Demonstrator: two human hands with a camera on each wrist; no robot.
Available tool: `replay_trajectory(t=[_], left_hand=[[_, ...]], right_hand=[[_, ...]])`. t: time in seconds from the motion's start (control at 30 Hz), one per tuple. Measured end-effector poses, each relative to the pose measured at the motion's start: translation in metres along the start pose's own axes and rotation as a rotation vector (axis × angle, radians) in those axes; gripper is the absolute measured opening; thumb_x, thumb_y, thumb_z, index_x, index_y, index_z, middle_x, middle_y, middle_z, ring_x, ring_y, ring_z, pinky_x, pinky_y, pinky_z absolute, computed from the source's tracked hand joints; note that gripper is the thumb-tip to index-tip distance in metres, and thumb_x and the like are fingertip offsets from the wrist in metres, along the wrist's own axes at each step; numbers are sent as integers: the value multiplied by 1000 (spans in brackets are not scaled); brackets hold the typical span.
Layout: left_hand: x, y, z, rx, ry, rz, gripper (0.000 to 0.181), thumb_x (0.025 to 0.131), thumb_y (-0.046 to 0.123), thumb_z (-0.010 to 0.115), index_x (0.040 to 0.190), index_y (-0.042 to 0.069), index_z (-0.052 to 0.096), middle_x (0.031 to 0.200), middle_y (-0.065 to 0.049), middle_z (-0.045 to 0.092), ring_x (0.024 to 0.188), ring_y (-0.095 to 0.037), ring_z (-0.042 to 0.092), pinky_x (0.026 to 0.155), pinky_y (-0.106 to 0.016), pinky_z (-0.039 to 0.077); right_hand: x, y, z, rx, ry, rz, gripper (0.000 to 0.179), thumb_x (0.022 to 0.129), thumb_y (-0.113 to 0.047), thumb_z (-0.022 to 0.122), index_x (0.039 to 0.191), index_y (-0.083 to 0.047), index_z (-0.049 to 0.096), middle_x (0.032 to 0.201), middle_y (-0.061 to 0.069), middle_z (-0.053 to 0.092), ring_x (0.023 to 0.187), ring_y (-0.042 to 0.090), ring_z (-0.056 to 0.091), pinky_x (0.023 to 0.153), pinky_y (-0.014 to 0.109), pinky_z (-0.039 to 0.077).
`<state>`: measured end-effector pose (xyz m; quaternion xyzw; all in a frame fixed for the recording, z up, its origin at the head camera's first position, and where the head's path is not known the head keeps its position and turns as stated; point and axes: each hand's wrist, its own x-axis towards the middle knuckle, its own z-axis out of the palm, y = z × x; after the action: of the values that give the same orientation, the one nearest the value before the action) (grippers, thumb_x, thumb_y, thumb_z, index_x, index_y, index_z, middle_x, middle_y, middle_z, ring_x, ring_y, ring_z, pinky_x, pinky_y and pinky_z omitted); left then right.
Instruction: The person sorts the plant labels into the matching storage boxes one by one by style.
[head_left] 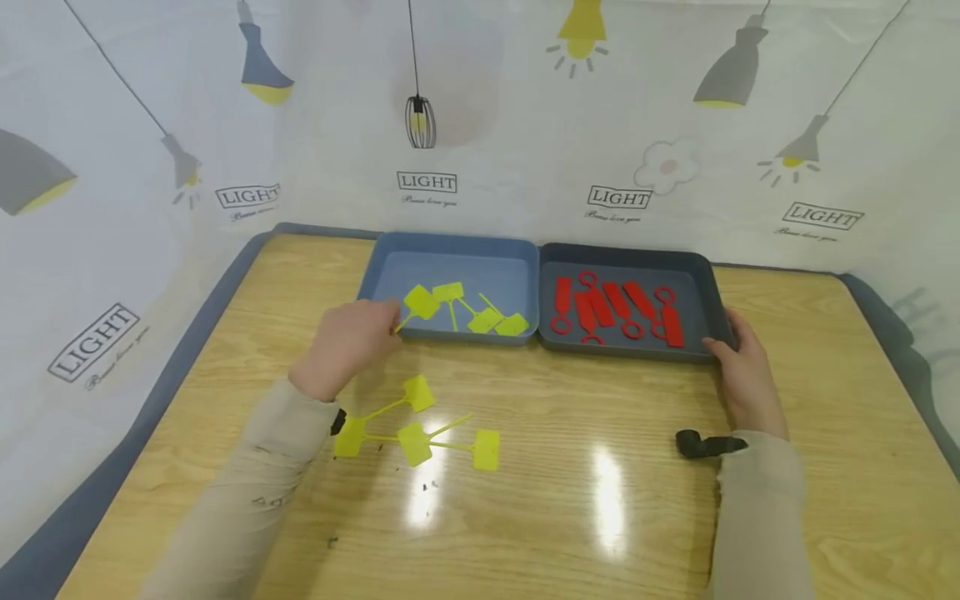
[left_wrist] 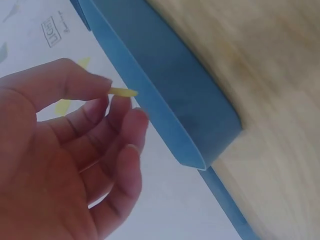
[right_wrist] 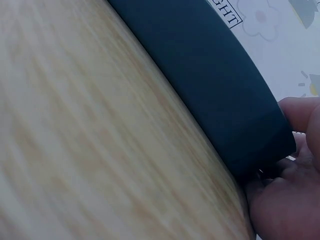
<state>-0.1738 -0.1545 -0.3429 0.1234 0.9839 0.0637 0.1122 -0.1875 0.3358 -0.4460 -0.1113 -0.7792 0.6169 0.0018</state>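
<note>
My left hand is at the front left corner of the blue tray. Thumb and fingertips pinch the thin stem of a yellow plastic tag, its flat square head over the tray. Several more yellow tags lie inside that tray. My right hand grips the front right corner of the dark grey tray, thumb at the rim and fingers around the outside. Several red tags with ring ends lie in this tray.
Several loose yellow tags lie on the wooden table beside my left forearm, with small dark specks near them. The trays stand side by side. Behind them hangs a white cloth printed with lamps.
</note>
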Motion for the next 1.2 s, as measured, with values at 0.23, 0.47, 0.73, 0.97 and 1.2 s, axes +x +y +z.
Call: replay_trajectory(t=[0.23, 0.47, 0.73, 0.97, 1.2], left_hand=[[28, -2, -6, -83, -13, -10, 3, 79, 14, 49, 82, 14, 47, 68, -2, 50, 59, -18, 44, 48, -30, 33], [55, -6, -1, -156, -15, -41, 6, 79, 15, 50, 76, 13, 45, 65, -2, 43, 57, -17, 37, 49, -30, 28], [79, -11, 6, -186, -117, -126, 24, 80, 21, 54, 61, 15, 40, 55, 2, 34, 51, -15, 32, 46, -29, 27], [92, -15, 12, -223, -186, -154, 35, 84, 23, 54, 55, 15, 38, 49, 3, 34, 45, -14, 32, 45, -28, 30], [96, -16, 14, -197, -202, -190, 34, 86, 24, 51, 54, 15, 40, 51, 1, 40, 49, -16, 40, 50, -30, 36]], right_hand=[[0, -2, -1, -21, 18, -2, 57, 93, -18, 46, 143, -23, 19, 148, -2, 11, 132, 13, 11, 107, 33, 13], [0, -3, -1, -52, 27, -2, 57, 93, -15, 46, 143, -24, 19, 148, -1, 11, 133, 14, 11, 107, 35, 13], [-1, -5, 1, -29, 25, 2, 58, 93, -12, 47, 143, -20, 19, 148, 2, 12, 132, 14, 12, 107, 33, 13], [-1, -5, -1, -32, 18, -11, 58, 93, -13, 47, 143, -19, 19, 148, 2, 12, 133, 15, 12, 107, 34, 14], [-1, -4, 0, -21, 31, -6, 58, 92, -10, 47, 143, -18, 20, 148, 3, 13, 132, 15, 13, 107, 33, 15]])
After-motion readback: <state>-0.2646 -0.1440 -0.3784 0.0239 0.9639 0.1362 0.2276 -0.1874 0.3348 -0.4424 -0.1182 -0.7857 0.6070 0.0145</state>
